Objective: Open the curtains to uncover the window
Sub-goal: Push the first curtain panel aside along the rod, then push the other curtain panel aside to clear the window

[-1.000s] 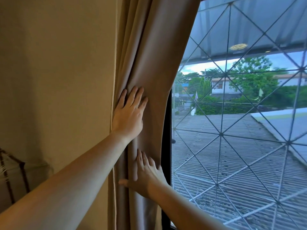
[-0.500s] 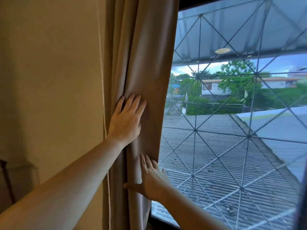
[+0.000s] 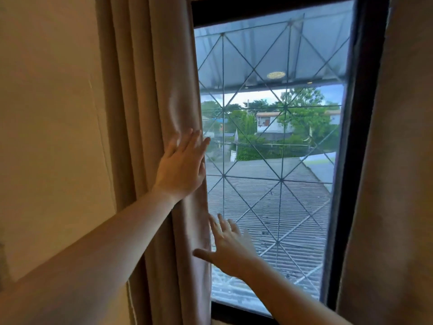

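A beige left curtain [image 3: 152, 95] hangs bunched in folds beside the window [image 3: 269, 141], whose glass shows a diamond metal grille and roofs outside. My left hand [image 3: 181, 167] lies flat against the curtain's right edge, fingers spread and pointing up. Lower down, my right hand [image 3: 230, 248] is open with fingers apart, its thumb touching the curtain's edge and the fingers in front of the glass. A second beige curtain [image 3: 398, 160] hangs at the right side of the window.
A plain tan wall [image 3: 51, 137] fills the left. The dark window frame [image 3: 358, 137] runs down the right side and along the bottom.
The view has swung right, so the whole window and the right curtain now show. Both hands have slid to the left curtain's right edge; the right hand is partly off the fabric.
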Action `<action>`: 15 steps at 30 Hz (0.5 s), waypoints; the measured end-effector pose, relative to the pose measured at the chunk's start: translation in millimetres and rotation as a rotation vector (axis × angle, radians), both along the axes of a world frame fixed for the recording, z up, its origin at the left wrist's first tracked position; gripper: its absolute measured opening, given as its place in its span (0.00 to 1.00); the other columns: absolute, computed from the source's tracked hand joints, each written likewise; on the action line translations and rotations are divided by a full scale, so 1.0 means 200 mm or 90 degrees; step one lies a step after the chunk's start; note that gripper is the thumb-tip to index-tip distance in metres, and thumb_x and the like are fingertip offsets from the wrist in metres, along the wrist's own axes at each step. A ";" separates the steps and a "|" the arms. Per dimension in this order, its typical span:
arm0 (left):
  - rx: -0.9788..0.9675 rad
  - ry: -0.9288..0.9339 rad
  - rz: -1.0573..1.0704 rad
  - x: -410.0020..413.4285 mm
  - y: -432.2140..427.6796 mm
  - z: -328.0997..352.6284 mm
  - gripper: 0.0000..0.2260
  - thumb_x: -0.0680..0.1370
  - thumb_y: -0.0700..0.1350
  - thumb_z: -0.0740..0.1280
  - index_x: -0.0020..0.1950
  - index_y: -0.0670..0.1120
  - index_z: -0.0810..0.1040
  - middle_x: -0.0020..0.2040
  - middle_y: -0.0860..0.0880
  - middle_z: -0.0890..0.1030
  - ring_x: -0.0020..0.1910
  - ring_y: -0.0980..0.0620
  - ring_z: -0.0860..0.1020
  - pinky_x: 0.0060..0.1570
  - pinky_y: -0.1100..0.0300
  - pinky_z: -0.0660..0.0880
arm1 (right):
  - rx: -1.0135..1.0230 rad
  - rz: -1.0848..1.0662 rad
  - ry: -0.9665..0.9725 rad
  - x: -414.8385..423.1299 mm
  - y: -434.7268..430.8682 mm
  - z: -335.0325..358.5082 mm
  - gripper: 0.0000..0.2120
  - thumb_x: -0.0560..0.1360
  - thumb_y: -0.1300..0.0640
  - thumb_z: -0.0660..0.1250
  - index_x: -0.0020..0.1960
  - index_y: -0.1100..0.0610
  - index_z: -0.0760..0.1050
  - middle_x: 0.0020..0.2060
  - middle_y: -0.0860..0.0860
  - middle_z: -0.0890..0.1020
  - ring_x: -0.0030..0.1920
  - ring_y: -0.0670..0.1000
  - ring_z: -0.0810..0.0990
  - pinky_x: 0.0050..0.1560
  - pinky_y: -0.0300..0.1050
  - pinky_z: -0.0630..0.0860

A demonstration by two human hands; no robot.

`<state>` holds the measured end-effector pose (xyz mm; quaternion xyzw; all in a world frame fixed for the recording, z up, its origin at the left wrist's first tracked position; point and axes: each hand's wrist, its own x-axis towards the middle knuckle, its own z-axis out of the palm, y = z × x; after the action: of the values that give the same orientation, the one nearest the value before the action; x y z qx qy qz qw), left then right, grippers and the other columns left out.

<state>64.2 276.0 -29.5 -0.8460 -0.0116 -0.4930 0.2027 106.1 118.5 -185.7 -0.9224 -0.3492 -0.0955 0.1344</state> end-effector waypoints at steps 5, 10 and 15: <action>0.013 0.035 -0.057 0.05 -0.27 0.03 0.31 0.84 0.54 0.62 0.87 0.50 0.60 0.87 0.44 0.62 0.87 0.42 0.60 0.86 0.41 0.51 | -0.006 -0.039 -0.006 -0.02 -0.33 0.03 0.52 0.72 0.21 0.55 0.83 0.46 0.37 0.84 0.51 0.44 0.81 0.58 0.45 0.74 0.72 0.49; 0.020 0.042 -0.123 0.10 -0.56 0.07 0.30 0.85 0.55 0.62 0.87 0.51 0.60 0.86 0.42 0.64 0.86 0.41 0.62 0.85 0.39 0.58 | -0.011 -0.084 -0.017 -0.04 -0.66 0.08 0.51 0.73 0.22 0.55 0.83 0.47 0.37 0.84 0.51 0.43 0.81 0.59 0.44 0.75 0.73 0.45; 0.007 0.072 -0.203 0.18 -0.87 0.10 0.29 0.87 0.59 0.54 0.88 0.54 0.55 0.88 0.45 0.58 0.88 0.43 0.57 0.86 0.40 0.56 | -0.026 -0.118 -0.034 -0.04 -0.96 0.12 0.50 0.74 0.22 0.54 0.82 0.46 0.33 0.83 0.52 0.40 0.81 0.58 0.39 0.75 0.73 0.37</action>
<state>100.0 102.4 -10.0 -0.8623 0.1367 -0.4708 0.1268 98.4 -73.8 -162.4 -0.9504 -0.2679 -0.1250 0.0968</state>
